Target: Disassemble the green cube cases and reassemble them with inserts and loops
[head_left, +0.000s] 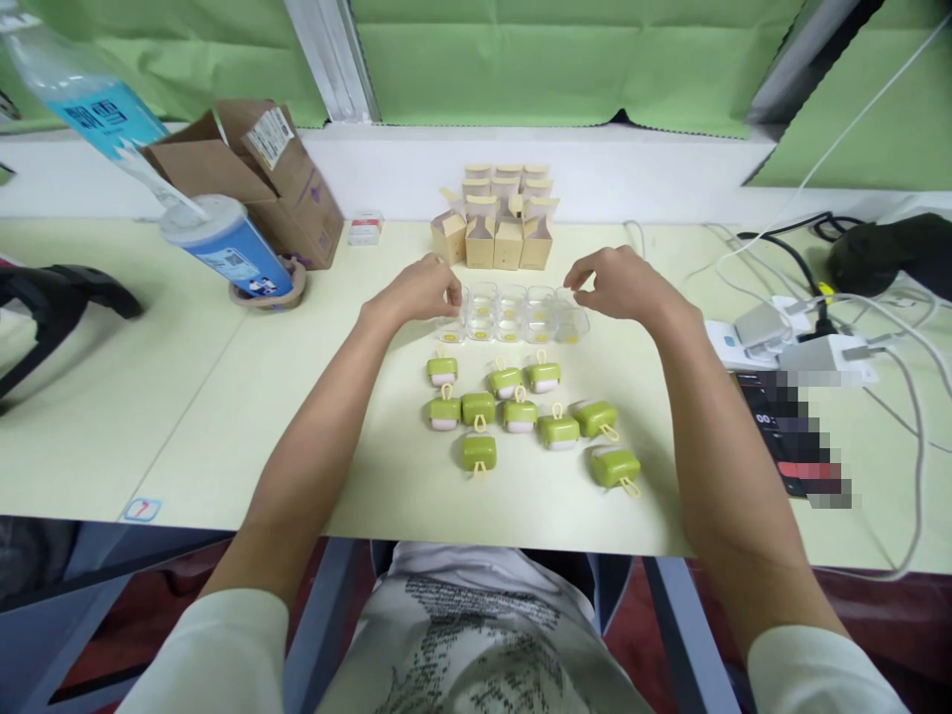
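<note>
Several clear plastic boxes (510,312) stand in rows in the middle of the table, with yellow spots at their bottoms. My left hand (425,288) is closed at the left end of these rows, its fingertips pinching the edge of a clear plastic box. At the right end, my right hand (611,283) curls its thumb and forefinger at the edge of another clear plastic box. Nearer to me lie several small green-and-white cases (519,412) with pale yellow loops, some upright and some tipped over.
Open small cardboard boxes (509,243) stand behind the plastic ones. On the left are a blue tissue canister (230,248), an open carton (297,198) and a bottle (89,89). Chargers with cables (825,357) and a partly blurred phone (780,436) lie at the right.
</note>
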Action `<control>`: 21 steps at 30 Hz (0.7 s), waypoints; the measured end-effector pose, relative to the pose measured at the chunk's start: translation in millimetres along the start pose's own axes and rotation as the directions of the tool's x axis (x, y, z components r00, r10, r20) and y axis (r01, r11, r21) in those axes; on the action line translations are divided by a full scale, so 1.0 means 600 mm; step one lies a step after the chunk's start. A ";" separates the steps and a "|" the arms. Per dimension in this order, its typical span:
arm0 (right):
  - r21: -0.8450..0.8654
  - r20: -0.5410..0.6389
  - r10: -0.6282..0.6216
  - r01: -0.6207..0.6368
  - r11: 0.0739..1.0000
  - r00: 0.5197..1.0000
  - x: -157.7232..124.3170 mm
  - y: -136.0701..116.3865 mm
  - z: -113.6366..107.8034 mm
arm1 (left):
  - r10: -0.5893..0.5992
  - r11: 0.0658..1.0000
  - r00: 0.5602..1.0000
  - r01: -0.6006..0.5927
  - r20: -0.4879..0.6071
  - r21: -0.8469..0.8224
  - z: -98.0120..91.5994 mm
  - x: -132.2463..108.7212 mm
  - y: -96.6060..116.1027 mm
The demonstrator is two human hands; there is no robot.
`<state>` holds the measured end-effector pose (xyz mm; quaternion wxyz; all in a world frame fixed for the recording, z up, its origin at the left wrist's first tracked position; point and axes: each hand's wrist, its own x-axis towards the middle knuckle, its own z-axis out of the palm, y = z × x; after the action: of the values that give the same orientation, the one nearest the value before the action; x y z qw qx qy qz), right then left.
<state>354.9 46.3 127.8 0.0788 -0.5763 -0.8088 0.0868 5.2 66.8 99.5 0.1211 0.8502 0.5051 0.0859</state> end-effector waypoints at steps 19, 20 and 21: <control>-0.099 0.138 0.055 -0.042 0.994 0.989 0.019 -0.005 0.055 | 0.078 0.997 0.995 -0.077 -0.059 0.007 0.017 0.005 -0.007; -0.091 0.142 0.048 -0.035 0.995 0.989 0.018 -0.003 0.049 | 0.067 0.998 0.997 -0.067 -0.049 -0.002 0.015 0.004 -0.008; -0.078 0.131 0.034 -0.024 0.997 0.991 0.016 0.001 0.042 | 0.058 0.998 0.997 -0.058 -0.041 -0.015 0.012 0.004 -0.008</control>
<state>346.9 54.3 103.7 0.0017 -0.5835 -0.8066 0.0949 4.0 70.5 91.3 0.1151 0.8615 0.4819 0.1108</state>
